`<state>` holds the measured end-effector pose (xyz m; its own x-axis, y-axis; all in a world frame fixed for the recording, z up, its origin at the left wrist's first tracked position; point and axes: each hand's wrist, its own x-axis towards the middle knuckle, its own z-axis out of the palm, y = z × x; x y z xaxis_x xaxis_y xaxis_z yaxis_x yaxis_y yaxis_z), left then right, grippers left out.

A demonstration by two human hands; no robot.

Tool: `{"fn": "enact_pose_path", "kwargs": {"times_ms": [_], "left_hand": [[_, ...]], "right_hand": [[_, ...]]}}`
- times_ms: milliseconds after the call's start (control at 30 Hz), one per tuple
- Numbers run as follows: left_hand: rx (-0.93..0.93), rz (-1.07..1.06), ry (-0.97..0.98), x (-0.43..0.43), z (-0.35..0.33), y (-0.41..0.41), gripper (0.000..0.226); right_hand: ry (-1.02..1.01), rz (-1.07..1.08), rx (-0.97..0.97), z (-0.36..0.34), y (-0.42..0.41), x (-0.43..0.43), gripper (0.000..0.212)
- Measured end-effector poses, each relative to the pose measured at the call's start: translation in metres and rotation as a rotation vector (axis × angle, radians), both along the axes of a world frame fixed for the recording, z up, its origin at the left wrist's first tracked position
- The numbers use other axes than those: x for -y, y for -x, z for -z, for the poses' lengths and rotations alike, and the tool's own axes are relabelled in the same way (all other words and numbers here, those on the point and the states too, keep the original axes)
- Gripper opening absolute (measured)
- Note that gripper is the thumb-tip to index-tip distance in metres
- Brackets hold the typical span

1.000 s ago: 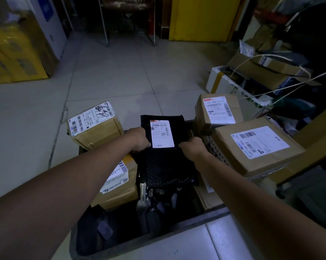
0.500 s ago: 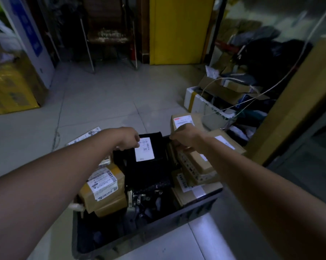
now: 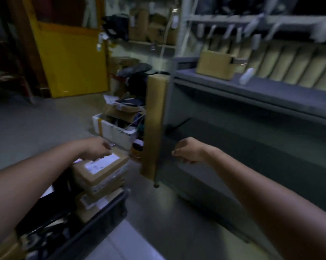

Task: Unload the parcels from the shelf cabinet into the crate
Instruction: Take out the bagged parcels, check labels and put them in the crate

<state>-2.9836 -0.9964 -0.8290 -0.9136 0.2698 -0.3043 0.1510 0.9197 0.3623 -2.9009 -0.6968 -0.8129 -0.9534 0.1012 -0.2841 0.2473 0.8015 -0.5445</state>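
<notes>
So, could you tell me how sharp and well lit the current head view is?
Head view: dim throughout; motion blur smears the shelf cabinet and the parcel on it; the crate sits in deep shadow; a pale glare patch lies on the floor.

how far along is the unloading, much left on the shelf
Done: several brown cardboard parcels lie stacked in the dark plastic crate. In hand: nothing; left hand is over them, right hand empty by the grey shelf cabinet. Left: a brown cardboard box and blurred tan packets on its shelf.
</notes>
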Motion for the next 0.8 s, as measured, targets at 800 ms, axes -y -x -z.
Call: {"fn": "enact_pose_path", "kwargs": {"times_ms": [800], "left_hand": [[-0.053,0.883,0.012,-0.567,-0.024,-0.322,0.045]], "right_hand": [[0.005,0.746,-0.094,0.006,-0.435,-0.396,0.018]]}}
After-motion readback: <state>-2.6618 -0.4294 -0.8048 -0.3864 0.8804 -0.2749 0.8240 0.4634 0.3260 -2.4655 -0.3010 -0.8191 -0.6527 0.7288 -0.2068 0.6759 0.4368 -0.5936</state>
